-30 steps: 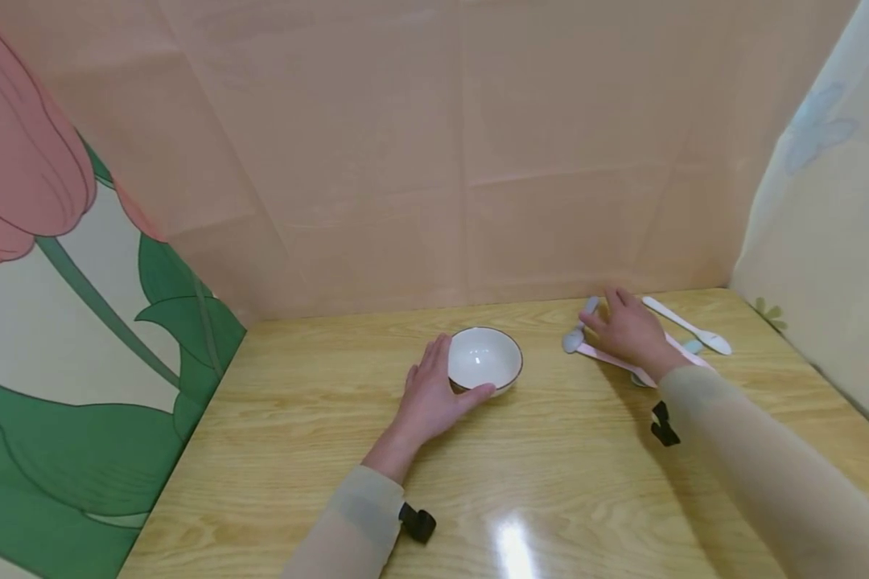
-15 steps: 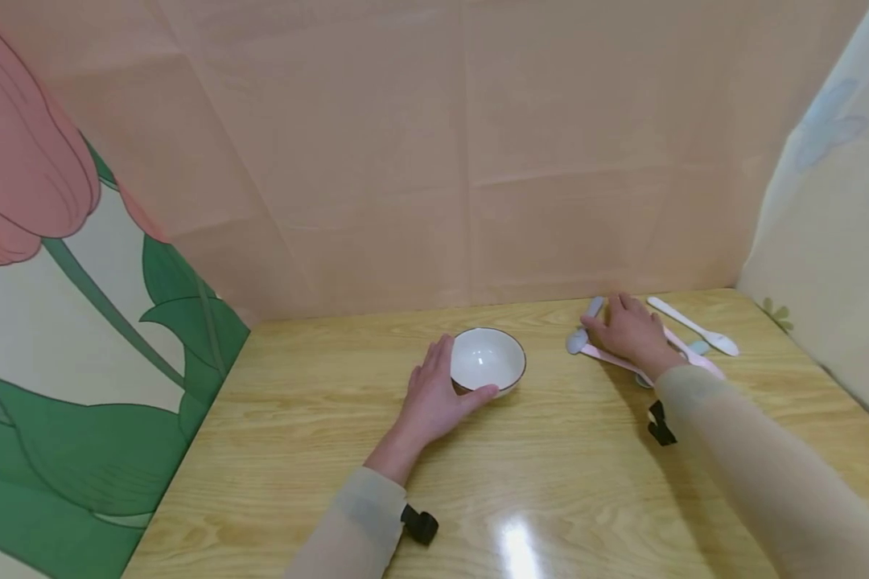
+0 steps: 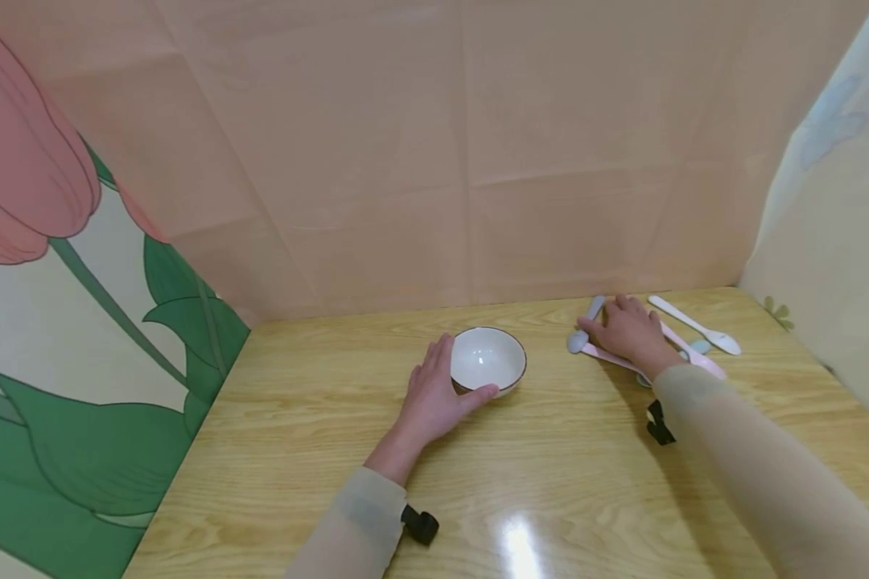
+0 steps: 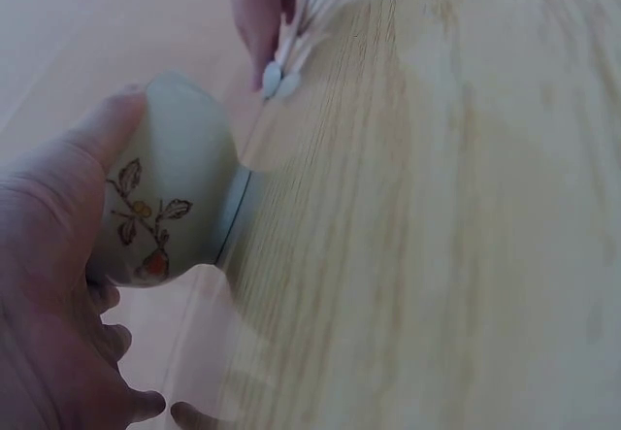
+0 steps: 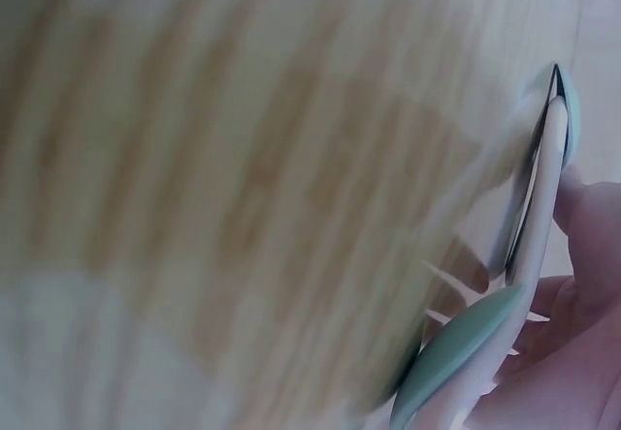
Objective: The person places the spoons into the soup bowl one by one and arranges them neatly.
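Note:
A small white bowl (image 3: 487,358) with a dark rim stands upright on the wooden table; the left wrist view shows a leaf-and-fruit pattern on its outside. My left hand (image 3: 434,398) holds it from the left, thumb along the near side and fingers round the far left. Over a loose pile of spoons at the back right is my right hand (image 3: 628,330), palm down. Its thumb and index finger lie either side of the handle of a grey spoon (image 3: 576,342). Under the palm passes a pink spoon (image 3: 608,356), partly hidden. A green spoon (image 5: 461,343) shows in the right wrist view.
A white spoon (image 3: 695,326) lies right of the hand, beside another pink spoon (image 3: 701,360). Behind the table (image 3: 319,402) rises a plain pinkish cloth (image 3: 348,161); printed flower panels stand at both sides.
My right hand has settled slightly lower over the spoons, its fingers closer to the grey spoon. My left hand and the bowl keep their place; the view shifted a little.

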Demonstrator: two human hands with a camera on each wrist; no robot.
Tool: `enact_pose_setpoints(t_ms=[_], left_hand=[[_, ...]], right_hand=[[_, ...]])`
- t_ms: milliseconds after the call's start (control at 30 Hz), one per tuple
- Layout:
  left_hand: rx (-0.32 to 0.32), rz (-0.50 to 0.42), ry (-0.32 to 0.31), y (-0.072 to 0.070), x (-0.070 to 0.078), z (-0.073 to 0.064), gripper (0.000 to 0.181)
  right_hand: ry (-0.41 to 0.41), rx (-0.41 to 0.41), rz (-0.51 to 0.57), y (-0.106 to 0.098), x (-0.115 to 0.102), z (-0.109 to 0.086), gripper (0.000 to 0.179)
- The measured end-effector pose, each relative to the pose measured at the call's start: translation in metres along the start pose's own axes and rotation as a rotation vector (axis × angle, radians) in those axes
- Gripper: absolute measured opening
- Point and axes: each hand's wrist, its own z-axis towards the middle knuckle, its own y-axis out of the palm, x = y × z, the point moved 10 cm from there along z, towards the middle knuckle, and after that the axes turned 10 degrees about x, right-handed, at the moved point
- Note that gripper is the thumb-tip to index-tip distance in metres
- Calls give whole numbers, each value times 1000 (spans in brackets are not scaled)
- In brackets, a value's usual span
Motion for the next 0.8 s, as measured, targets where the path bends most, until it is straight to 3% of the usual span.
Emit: enact_pose_setpoints(t_ms=[367,800], left_hand=[[3,2,3,0,0,-1,118],[0,-1,4,-1,2,-1,117]], right_hand=[[-18,-49,8,6,-1,1,82],[-121,48,61,2,-14,4,61]])
